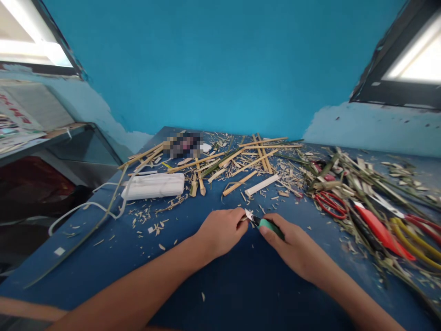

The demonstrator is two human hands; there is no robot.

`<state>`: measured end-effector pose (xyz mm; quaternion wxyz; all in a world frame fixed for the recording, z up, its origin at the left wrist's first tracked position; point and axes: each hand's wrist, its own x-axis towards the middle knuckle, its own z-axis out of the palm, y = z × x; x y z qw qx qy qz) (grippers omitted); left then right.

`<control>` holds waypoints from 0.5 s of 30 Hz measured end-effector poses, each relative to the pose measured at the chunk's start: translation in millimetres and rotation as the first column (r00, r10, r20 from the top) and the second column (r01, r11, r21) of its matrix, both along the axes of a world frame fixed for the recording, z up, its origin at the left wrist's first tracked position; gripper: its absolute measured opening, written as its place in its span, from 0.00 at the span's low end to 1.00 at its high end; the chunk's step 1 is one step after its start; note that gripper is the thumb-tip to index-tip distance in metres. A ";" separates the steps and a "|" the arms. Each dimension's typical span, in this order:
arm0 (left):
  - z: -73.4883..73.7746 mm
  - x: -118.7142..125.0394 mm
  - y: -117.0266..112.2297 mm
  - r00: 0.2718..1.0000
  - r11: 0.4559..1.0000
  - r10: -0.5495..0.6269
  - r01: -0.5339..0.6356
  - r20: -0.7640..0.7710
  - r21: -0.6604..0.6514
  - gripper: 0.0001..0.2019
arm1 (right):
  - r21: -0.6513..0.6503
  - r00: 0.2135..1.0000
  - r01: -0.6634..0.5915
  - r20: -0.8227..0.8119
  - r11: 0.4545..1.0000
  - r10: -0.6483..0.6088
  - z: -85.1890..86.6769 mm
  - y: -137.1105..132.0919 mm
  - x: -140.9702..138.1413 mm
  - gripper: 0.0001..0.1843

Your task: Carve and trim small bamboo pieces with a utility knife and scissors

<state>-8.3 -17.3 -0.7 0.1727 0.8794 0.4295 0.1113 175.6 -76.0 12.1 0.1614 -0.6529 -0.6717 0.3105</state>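
Note:
My right hand is closed round a green-handled utility knife, its blade pointing left. My left hand is closed in a pinch right at the blade tip; what its fingers hold is too small to make out. Both hands rest low over the blue table near its middle. Just beyond them lie a flat pale bamboo strip and a tan stick.
Bamboo sticks and shavings cover the far half of the table. A white power strip with its cable lies at the left. Red scissors, red-handled pliers and yellow-handled tools lie among green stalks at the right.

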 end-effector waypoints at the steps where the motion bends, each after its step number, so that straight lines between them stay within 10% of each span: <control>1: -0.1 0.5 -0.3 1.000 1.000 0.011 -0.011 -0.015 -0.008 0.10 | 0.001 1.000 -0.004 0.003 1.000 0.004 0.6 -0.6 -0.3 0.19; 9: 4.6 -1.3 1.9 0.988 0.975 0.026 0.008 0.153 -0.221 0.10 | 0.140 0.999 -0.041 0.023 0.989 0.039 0.1 -3.3 -1.0 0.17; 15: 10.9 -6.0 5.7 0.924 0.784 0.069 0.182 0.376 -0.593 0.09 | 0.163 0.994 -0.109 -0.006 0.981 0.111 9.1 -4.9 2.1 0.16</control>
